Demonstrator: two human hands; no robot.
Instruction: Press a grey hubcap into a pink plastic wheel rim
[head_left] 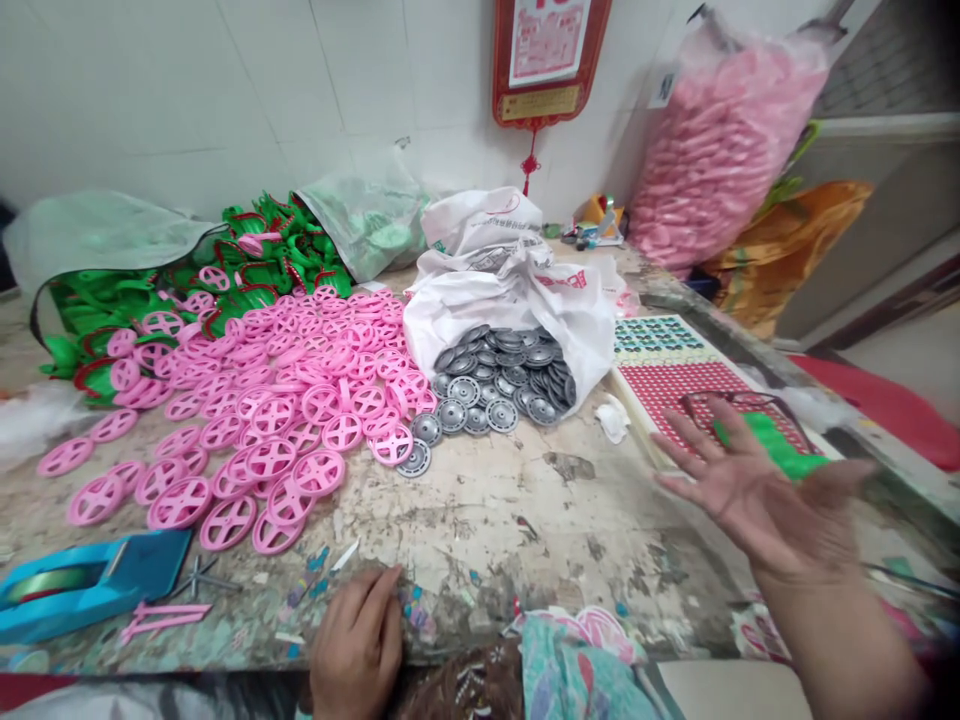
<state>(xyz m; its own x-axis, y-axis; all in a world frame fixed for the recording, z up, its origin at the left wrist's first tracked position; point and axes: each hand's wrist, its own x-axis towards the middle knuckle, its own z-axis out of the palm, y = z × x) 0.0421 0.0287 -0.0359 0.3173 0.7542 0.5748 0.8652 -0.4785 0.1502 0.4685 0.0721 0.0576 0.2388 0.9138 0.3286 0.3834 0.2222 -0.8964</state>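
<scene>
My right hand (784, 500) is raised above the right side of the worktable, palm turned up and fingers spread, with nothing in it. Behind it are a green object (776, 445), a pair of glasses (799, 415) and a sticker sheet with red dots (667, 395). My left hand (356, 640) rests at the front table edge, its fingers bent and close together; nothing shows in it. Beyond it lies a heap of pink plastic wheels (274, 458). Grey discs (501, 414) spill from a white bag (457, 300) at the middle.
Green plastic parts (274, 230) fill bags at the back left. A blue tape dispenser (150, 570) sits front left. At the back right stands a clear bag of pink parts (720, 140). A person's hair (465, 690) and patterned cloth (570, 670) show at the front edge.
</scene>
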